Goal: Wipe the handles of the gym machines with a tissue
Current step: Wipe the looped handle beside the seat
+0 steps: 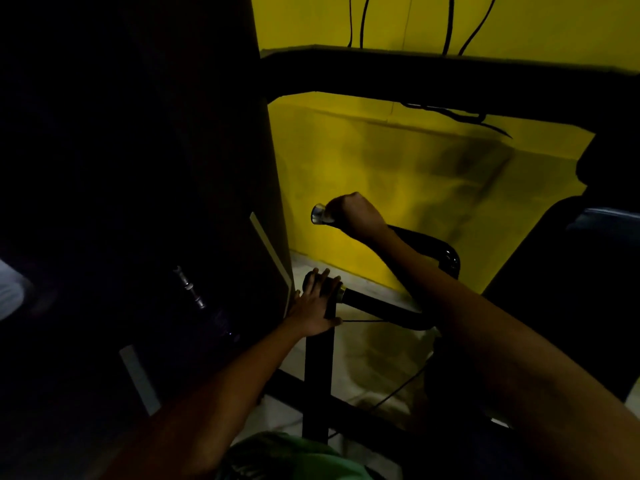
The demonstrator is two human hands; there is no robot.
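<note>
The scene is dim. My right hand (356,214) grips the upper handle of a black gym machine, fingers curled round it just behind its silver end cap (318,213). That handle's black tube (429,244) bends down behind my forearm. My left hand (317,304) lies over the end of the lower black handle (374,304), fingers fairly straight across its grip next to a brass-coloured ring (342,292). No tissue is visible in either hand; the dark hides what lies under the palms.
A tall black panel (138,168) fills the left half. A yellow wall (398,174) stands behind the handles. A thick black bar (415,74) crosses above. The machine's black upright post (318,375) and base frame stand on a pale floor (374,358).
</note>
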